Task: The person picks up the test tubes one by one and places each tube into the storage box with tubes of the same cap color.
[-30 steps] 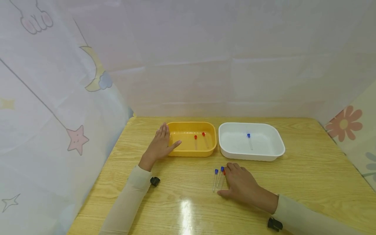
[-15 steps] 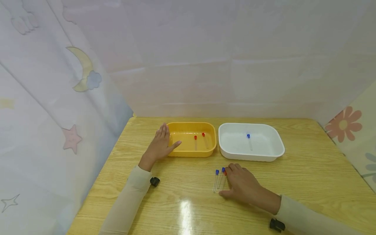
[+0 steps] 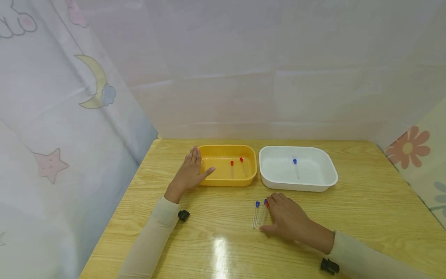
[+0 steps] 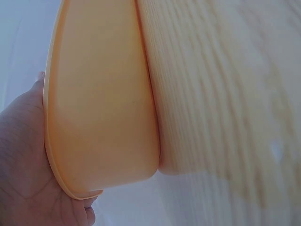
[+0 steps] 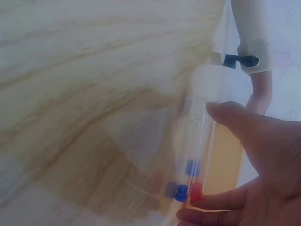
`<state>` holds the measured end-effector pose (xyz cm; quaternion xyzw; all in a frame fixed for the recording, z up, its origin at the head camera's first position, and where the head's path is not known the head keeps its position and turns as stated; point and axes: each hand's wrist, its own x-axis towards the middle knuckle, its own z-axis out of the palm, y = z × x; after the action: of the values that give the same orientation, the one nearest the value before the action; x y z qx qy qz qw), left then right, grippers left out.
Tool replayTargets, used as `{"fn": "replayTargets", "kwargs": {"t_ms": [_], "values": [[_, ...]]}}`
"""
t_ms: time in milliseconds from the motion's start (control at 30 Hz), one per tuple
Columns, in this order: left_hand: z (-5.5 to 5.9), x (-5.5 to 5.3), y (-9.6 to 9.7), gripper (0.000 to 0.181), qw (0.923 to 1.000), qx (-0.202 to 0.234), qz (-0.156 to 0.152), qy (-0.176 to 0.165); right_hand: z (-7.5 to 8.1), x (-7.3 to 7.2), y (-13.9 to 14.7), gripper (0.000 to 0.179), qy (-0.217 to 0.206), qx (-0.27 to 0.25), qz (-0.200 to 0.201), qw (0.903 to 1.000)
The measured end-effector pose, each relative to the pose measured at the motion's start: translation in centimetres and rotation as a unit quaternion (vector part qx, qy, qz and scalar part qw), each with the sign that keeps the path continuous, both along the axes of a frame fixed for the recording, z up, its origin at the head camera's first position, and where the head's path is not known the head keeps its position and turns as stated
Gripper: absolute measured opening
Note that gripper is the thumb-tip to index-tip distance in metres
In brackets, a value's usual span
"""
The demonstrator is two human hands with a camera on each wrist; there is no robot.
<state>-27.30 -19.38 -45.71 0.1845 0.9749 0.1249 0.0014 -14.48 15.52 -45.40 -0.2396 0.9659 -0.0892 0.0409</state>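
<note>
My left hand (image 3: pixel 188 174) rests at the left end of a yellow tray (image 3: pixel 223 183), fingers straight along its rim and thumb reaching over the front edge. In the left wrist view the palm lies against the tray wall (image 4: pixel 103 103). My right hand (image 3: pixel 289 219) is low over the table, holding a red-capped test tube (image 5: pixel 197 190) lengthwise, with thumb at its clear end and fingers by the cap. Beside it lie two blue-capped test tubes, one nearer the hand (image 3: pixel 266 201) and one to the left (image 3: pixel 257 209).
Two red-capped tubes, one upright in view (image 3: pixel 232 163) and one slanted (image 3: pixel 241 159), lie in the yellow tray. A white tray (image 3: pixel 299 186) to its right holds one blue-capped tube (image 3: pixel 295 162). Printed cloth (image 3: pixel 223 77) stands behind the wooden table (image 3: pixel 209 240).
My right hand has shifted very slightly to the right. The nearer blue-capped tube has moved a little right, closer to the red-capped one. The left hand has stayed on the yellow tray.
</note>
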Motion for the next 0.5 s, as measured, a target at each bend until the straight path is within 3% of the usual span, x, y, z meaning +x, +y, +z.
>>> {"fn": "replayTargets", "kwargs": {"t_ms": [500], "values": [[0.01, 0.08, -0.02, 0.103, 1.0000, 0.000, 0.002, -0.005, 0.46, -0.08, -0.09, 0.078, 0.020, -0.043, 0.025, 0.9986]]}}
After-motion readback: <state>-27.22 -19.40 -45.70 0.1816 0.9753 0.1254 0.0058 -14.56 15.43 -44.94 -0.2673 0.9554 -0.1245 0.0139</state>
